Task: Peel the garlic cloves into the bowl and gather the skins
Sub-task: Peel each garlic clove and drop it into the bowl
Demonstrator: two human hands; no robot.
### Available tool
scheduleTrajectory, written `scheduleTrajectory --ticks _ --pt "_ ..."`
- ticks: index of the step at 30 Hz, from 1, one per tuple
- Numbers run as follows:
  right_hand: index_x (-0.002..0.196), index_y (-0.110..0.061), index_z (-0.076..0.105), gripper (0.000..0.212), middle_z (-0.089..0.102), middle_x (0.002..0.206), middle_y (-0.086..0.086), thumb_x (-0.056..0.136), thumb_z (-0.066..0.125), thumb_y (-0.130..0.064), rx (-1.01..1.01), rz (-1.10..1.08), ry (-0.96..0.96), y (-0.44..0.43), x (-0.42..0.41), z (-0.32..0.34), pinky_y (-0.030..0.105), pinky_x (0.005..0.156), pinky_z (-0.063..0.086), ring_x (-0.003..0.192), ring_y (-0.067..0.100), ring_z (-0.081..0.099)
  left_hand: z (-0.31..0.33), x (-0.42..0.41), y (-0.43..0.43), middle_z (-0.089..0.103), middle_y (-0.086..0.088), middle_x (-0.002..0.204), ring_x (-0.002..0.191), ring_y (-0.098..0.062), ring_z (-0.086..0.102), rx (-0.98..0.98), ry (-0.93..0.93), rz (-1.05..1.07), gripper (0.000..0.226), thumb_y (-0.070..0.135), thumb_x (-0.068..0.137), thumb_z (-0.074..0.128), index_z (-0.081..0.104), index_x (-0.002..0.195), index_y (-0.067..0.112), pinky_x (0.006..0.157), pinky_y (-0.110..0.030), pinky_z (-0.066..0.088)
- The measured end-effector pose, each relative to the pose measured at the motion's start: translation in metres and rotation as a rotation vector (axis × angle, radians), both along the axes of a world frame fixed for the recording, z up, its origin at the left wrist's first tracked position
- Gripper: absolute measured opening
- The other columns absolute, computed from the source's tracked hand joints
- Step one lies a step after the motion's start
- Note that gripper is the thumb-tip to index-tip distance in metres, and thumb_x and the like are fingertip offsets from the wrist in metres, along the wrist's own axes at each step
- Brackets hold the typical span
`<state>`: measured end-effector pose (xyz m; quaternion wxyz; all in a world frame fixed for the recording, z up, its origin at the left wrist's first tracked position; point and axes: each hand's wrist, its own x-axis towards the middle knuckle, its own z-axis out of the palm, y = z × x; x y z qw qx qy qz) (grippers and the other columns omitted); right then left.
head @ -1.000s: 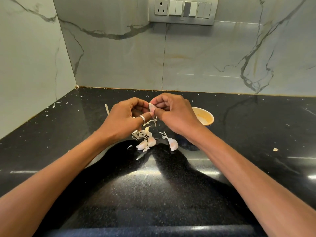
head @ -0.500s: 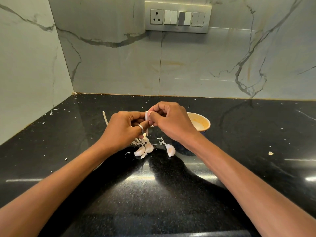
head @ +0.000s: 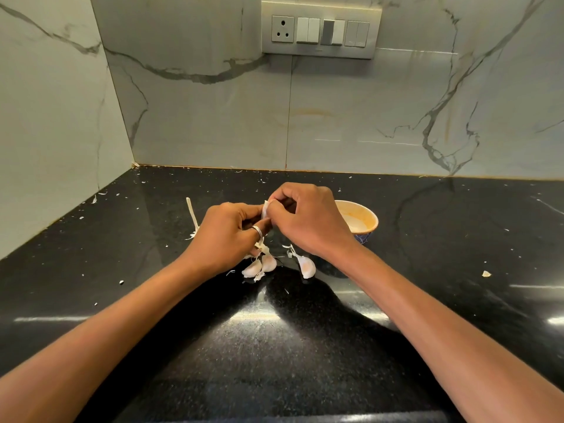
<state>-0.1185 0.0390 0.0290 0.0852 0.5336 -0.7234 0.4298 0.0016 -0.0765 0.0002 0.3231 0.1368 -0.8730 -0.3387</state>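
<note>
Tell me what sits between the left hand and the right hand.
A pale garlic clove, pinched by the fingertips of both the left hand and the right hand, held above the black countertop. The head view shows it.

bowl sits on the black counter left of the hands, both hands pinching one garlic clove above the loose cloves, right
Not left: the head view shows the bowl on the right, partly behind the right hand. The rest holds: it sits on the black counter, and the left hand and right hand pinch one garlic clove above the loose cloves.
</note>
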Motion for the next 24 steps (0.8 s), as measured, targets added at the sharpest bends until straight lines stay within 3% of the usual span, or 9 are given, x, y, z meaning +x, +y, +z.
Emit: scheduleTrajectory --ticks 5,9,14,19,24 --pt "0.084 -0.018 0.076 0.016 0.07 0.069 -0.007 0.091 0.062 -0.019 0.023 0.036 0.051 0.0 -0.001 -0.001 0.035 0.065 0.055 0.068 0.01 0.066 0.001 0.001 -0.006 0.073 -0.007 0.073 0.055 -0.014 0.067 -0.081 -0.047 -0.028 0.016 0.023 0.098 0.064 0.078 0.1 0.029 0.06 -0.033 0.059" --pt "0.086 -0.016 0.076 0.016 0.07 0.07 -0.005 0.093 0.061 -0.02 0.051 0.063 0.139 0.001 -0.004 -0.001 0.034 0.062 0.053 0.065 0.01 0.063 -0.002 0.001 -0.01 0.062 -0.015 0.065 0.051 -0.01 0.042 -0.186 -0.076 -0.037 0.02 0.027 0.099 0.062 0.078 0.095 0.016 0.053 -0.033 0.037" --pt "0.09 -0.012 0.075 0.02 0.07 0.078 0.0 0.096 0.057 -0.019 0.096 0.073 0.254 0.001 -0.005 -0.001 0.034 0.067 0.051 0.069 0.012 0.061 -0.004 0.001 -0.013 0.063 -0.014 0.069 0.061 -0.027 0.053 -0.239 -0.053 -0.051 0.029 0.032 0.1 0.058 0.075 0.092 0.009 0.06 -0.043 0.042" --pt "0.089 -0.01 0.072 0.02 0.069 0.077 0.002 0.096 0.056 -0.019 0.099 0.072 0.3 0.0 -0.006 -0.003 0.041 0.069 0.052 0.069 0.016 0.06 -0.006 0.0 -0.014 0.059 -0.007 0.067 0.062 -0.022 0.051 -0.299 -0.043 -0.051 0.032 0.032 0.1 0.057 0.072 0.088 0.007 0.06 -0.04 0.04" --pt "0.085 -0.008 0.072 0.019 0.067 0.072 0.002 0.094 0.058 -0.017 0.032 0.047 0.308 -0.002 -0.006 -0.007 0.04 0.063 0.051 0.064 0.016 0.059 -0.007 0.0 -0.015 0.059 -0.005 0.067 0.063 -0.019 0.052 -0.325 -0.024 -0.046 0.029 0.03 0.1 0.059 0.073 0.088 0.007 0.06 -0.04 0.042"
